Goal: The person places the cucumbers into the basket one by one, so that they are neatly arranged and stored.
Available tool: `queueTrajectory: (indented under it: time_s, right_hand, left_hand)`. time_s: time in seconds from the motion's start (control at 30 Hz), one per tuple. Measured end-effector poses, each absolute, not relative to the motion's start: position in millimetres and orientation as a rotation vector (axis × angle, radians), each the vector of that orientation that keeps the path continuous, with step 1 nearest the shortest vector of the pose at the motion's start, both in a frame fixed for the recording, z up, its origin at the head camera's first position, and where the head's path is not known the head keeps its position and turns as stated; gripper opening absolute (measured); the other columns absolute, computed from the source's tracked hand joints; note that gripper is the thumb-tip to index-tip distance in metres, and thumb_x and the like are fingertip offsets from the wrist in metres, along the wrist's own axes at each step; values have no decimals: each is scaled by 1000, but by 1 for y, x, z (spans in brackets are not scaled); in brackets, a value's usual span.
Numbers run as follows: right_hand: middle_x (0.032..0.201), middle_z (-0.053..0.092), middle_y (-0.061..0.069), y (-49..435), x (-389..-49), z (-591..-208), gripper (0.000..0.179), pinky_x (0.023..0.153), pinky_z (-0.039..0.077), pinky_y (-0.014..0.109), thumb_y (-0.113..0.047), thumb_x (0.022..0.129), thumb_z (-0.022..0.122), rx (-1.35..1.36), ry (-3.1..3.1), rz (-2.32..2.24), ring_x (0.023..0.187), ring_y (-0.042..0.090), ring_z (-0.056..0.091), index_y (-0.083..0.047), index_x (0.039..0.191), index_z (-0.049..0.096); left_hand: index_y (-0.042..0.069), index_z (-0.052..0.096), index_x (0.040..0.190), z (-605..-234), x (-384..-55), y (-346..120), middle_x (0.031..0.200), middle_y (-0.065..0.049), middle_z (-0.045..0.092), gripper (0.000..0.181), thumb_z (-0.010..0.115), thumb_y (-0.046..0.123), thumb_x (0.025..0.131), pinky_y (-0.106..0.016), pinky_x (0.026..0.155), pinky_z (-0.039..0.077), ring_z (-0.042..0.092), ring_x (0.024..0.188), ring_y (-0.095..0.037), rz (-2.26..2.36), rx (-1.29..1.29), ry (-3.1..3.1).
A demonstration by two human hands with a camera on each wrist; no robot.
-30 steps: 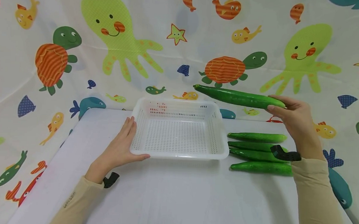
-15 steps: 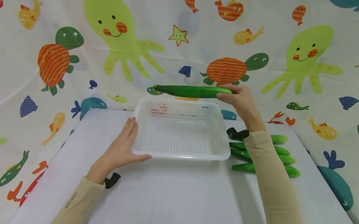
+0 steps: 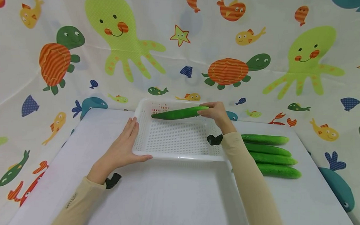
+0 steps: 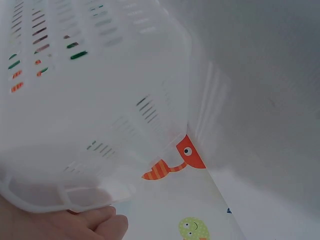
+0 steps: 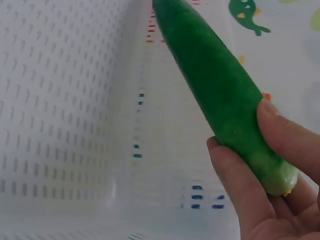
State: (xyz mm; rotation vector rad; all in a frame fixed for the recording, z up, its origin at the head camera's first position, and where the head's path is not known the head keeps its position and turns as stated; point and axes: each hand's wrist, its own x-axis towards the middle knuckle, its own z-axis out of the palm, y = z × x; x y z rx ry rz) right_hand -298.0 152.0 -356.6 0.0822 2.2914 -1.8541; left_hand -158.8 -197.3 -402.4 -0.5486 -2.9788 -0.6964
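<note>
My right hand (image 3: 218,114) pinches one end of a green cucumber (image 3: 178,113) between thumb and fingers. The cucumber's far end points left, over the back inner part of a white slotted plastic basket (image 3: 178,156). Up close in the right wrist view, thumb and fingers lie on either side of the cucumber (image 5: 210,75) near its blunt end. My left hand (image 3: 119,146) rests against the basket's left side, fingers straight along the wall and thumb along the front rim. In the left wrist view, fingertips (image 4: 112,225) show below the basket's rim.
Several cucumbers (image 3: 273,159) lie side by side on the white table (image 3: 171,195), right of the basket, partly hidden by my right sleeve. Behind the table hangs a cloth (image 3: 159,22) printed with sea animals.
My right hand has carried the cucumber leftward from above the other cucumbers, then lowered it into the back of the basket. The left hand stays at the basket's left side.
</note>
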Motion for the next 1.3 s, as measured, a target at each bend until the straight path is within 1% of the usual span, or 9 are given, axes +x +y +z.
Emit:
queueTrajectory:
  time_s: [0.17, 0.33, 0.47, 0.6, 0.77, 0.87, 1.07, 1.23, 1.3]
  right_hand:
    - [137, 55, 17, 147, -300, -369, 42, 105, 45, 44, 1, 85, 75, 186, 2350, -1760, 112, 27, 57, 2, 126, 66]
    - [136, 56, 18, 142, -301, -377, 40, 103, 45, 45, 4, 83, 75, 148, 2558, -1508, 122, 32, 50, 3, 123, 68]
    - [130, 58, 20, 140, -302, -384, 37, 99, 47, 47, 3, 83, 75, 94, 2675, -1298, 120, 36, 52, 3, 120, 69]
    - [125, 61, 21, 139, -304, -389, 36, 97, 49, 46, 2, 82, 76, 77, 2746, -1122, 117, 36, 54, 3, 117, 70]
    - [125, 61, 22, 139, -304, -385, 36, 97, 49, 45, -1, 85, 74, 74, 2727, -1116, 117, 36, 55, 4, 120, 68]
    - [127, 61, 22, 142, -302, -372, 38, 99, 47, 47, -2, 87, 72, 62, 2693, -1196, 119, 36, 55, 3, 124, 65]
    - [132, 59, 24, 160, -294, -324, 40, 103, 44, 49, -4, 90, 69, -93, 2674, -1355, 123, 37, 53, 3, 129, 62]
    - [134, 57, 22, 187, -279, -287, 42, 107, 41, 49, -9, 93, 69, -204, 2700, -1446, 122, 34, 55, 3, 133, 59]
    - [134, 58, 19, 200, -270, -275, 44, 107, 40, 48, -13, 94, 69, -258, 2691, -1494, 121, 30, 56, 1, 134, 59]
  left_hand:
    - [-3, 4, 157, -404, -160, -198, 166, -15, -7, 136, 72, 76, 69, -61, 115, 19, -10, 151, -29, -693, -548, -2975]
    - [-2, 3, 157, -404, -159, -198, 166, -12, -10, 137, 71, 77, 68, -61, 115, 19, -11, 151, -28, -701, -548, -2986]
    - [-2, 3, 157, -404, -158, -199, 166, -11, -12, 136, 72, 76, 69, -61, 115, 19, -11, 151, -28, -702, -552, -2989]
    - [-3, 3, 156, -403, -157, -198, 166, -12, -11, 136, 72, 75, 69, -60, 115, 19, -11, 151, -28, -701, -554, -2987]
    - [-3, 3, 156, -404, -159, -198, 166, -12, -10, 137, 72, 76, 69, -60, 115, 19, -10, 151, -29, -705, -548, -2987]
    - [-2, 2, 157, -404, -160, -197, 165, -12, -11, 137, 71, 77, 69, -60, 115, 19, -11, 151, -28, -701, -547, -2992]
    - [-2, 0, 157, -403, -159, -197, 165, -12, -12, 137, 70, 78, 69, -61, 114, 20, -12, 151, -29, -690, -550, -2993]
    - [-2, 1, 157, -401, -158, -197, 165, -13, -11, 138, 69, 79, 69, -61, 115, 19, -12, 151, -28, -705, -546, -3004]
    - [-2, 1, 157, -401, -158, -197, 165, -13, -11, 137, 69, 78, 69, -61, 115, 19, -12, 151, -28, -707, -550, -3004]
